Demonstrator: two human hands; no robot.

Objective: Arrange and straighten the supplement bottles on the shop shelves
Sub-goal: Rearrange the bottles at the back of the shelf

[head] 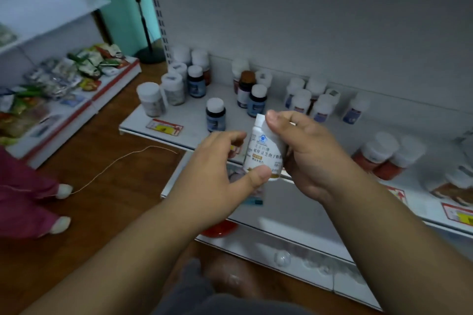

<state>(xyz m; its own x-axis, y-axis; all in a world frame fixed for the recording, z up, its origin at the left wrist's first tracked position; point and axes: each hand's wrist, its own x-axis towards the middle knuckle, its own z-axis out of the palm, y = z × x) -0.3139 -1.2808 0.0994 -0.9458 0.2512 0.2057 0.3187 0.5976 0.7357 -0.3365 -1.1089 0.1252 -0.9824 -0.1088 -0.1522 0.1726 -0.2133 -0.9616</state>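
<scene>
1. A white bottle (265, 147) with a blue logo and printed label is held upright in front of the shelf (189, 120), just past centre frame.
2. The right hand (304, 151), at the bottle's 3 o'clock, wraps round it, thumb on the cap.
3. The left hand (222, 161), at its 9 o'clock, pinches the bottle's base with thumb and fingers.
4. Dark blue-labelled bottles (215, 114) and white bottles (302, 100) stand on the shelf at 12 o'clock.
5. Snack packets (84, 66) lie on another shelf at 10 o'clock.

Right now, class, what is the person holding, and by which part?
A white bottle. The right hand grips its upper part and side; the left hand pinches its lower part, thumb near the base.
</scene>
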